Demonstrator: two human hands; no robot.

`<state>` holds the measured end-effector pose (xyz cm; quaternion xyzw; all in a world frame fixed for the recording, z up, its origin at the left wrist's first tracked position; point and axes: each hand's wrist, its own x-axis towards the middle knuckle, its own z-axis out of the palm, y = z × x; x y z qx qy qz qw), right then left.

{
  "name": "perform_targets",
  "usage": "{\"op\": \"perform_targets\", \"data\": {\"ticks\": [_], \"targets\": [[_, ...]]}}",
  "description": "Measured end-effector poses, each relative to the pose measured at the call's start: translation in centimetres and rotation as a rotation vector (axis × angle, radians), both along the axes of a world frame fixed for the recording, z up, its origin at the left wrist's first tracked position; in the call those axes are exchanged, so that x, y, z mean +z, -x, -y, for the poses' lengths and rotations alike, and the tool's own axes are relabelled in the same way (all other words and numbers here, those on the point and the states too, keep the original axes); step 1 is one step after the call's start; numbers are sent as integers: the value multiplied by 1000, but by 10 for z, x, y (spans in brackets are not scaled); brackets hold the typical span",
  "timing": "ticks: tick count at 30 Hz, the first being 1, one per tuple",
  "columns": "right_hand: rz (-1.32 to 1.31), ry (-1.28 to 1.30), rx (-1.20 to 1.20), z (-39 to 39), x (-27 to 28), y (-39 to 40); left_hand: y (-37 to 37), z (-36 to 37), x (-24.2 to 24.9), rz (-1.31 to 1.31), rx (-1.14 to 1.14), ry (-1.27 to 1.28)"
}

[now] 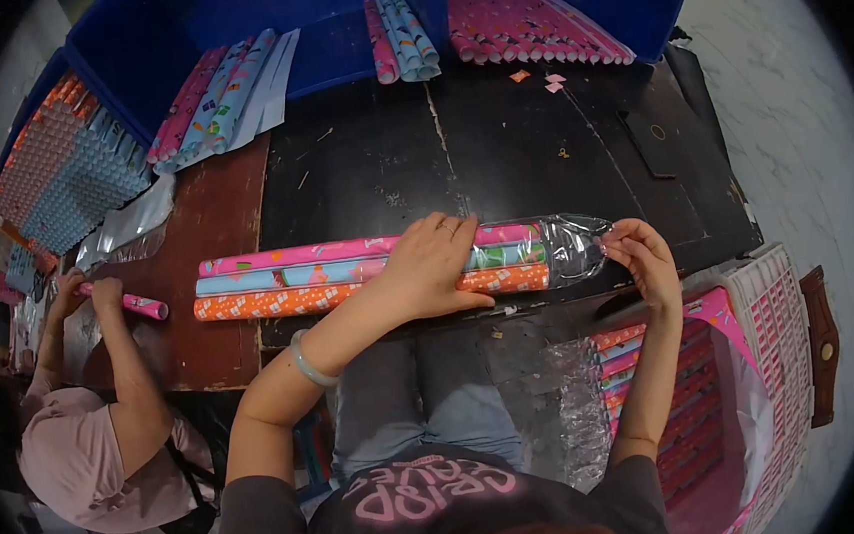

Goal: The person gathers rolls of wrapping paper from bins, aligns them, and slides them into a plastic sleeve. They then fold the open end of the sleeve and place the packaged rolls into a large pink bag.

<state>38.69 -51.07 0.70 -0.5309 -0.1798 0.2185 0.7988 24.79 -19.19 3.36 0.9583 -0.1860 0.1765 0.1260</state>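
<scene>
Three rolls of wrapping paper, a pink roll (296, 255), a light blue roll (287, 277) and an orange roll (279, 302), lie side by side near the table's front edge. Clear plastic wrap (576, 245) covers their right part and sticks out past their ends. My left hand (432, 267) rests across the rolls with its fingers stretched out, pressing on them from above. My right hand (644, 258) pinches the loose end of the plastic wrap, to the right of the rolls.
Blue bins (331, 64) at the back hold more rolls (529, 28). A dark phone-like object (646, 144) lies back right. To my left, a co-worker (110, 443) handles a pink roll (144, 306). A white crate (779, 340) with wrapped rolls stands at lower right.
</scene>
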Motion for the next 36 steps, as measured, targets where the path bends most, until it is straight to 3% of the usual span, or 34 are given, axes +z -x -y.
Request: {"op": "perform_targets", "data": {"ticks": [2,4,8,12,15,18,22,28,31,33,36], "targets": [[75,147,153,-3,7,-5,5,-5,9,-40,-4,-10],[61,117,191,-12,13,-8,12,-19,25,25,5,-46],[98,277,344,-30,18,-14,46,-66,45,-119,106,-95],[131,551,328,-55,24,-12,68,-96,26,-245,109,-108],[23,683,281,-70,17,-13,73,-92,11,-133,138,-80],[67,697,306,-80,16,-10,73,-92,9,-61,126,-73],[45,584,164,-80,-5,-14,72,-95,2,-26,122,-85],[-182,580,199,-83,6,-14,70,-97,-1,-15,99,-76],[-256,585,61,-87,5,-10,70,-96,0,-40,102,-70],[-94,640,225,-81,2,-16,69,-96,0,-42,105,-58],[63,627,193,-69,8,-12,70,-96,0,-32,113,-49]]}}
